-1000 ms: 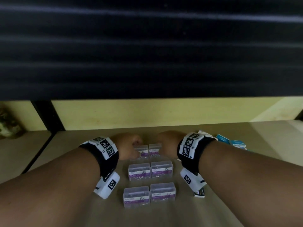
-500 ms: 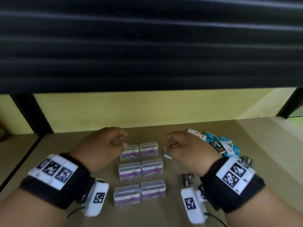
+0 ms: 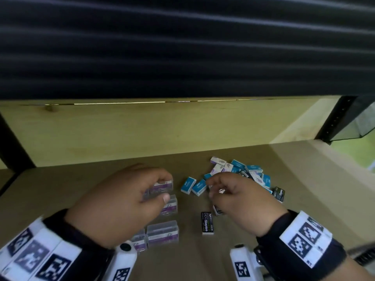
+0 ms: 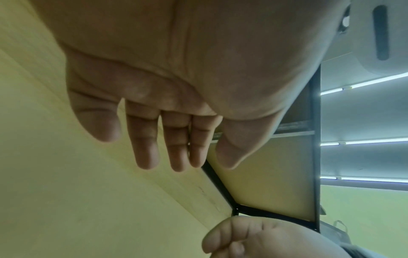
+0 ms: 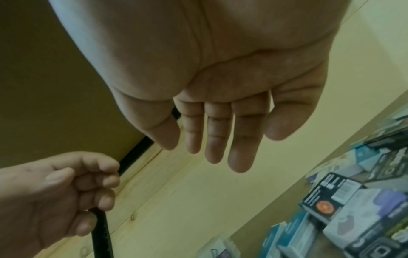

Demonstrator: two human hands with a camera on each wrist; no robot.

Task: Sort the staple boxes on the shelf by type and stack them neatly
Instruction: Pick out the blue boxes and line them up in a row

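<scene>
Clear plastic staple boxes with purple labels (image 3: pixel 162 233) stand in paired rows on the shelf board (image 3: pixel 60 189). My left hand (image 3: pixel 160 187) hovers over the far rows with its fingers loosely curled and nothing in them; the left wrist view shows the fingers (image 4: pixel 176 148) hanging free. Two blue boxes (image 3: pixel 192 186) lie side by side right of the clear ones. My right hand (image 3: pixel 211 188) floats just beside them, relaxed and empty, fingers (image 5: pixel 209 139) extended. A mixed pile of blue, white and black boxes (image 3: pixel 243 171) lies behind it. One black box marked Staples (image 3: pixel 207 223) lies alone near my right wrist.
A pale wooden back wall (image 3: pixel 142 128) closes the shelf, with black uprights at the left (image 3: pixel 12 147) and right (image 3: pixel 336 118). A dark upper shelf (image 3: pixel 182 47) hangs low overhead. Another black box (image 3: pixel 280 194) sits at the pile's right edge.
Both hands have drawn back from the far row of clear boxes. The right hand has shifted right toward the blue boxes, and the view has swung right, showing more of the pile.
</scene>
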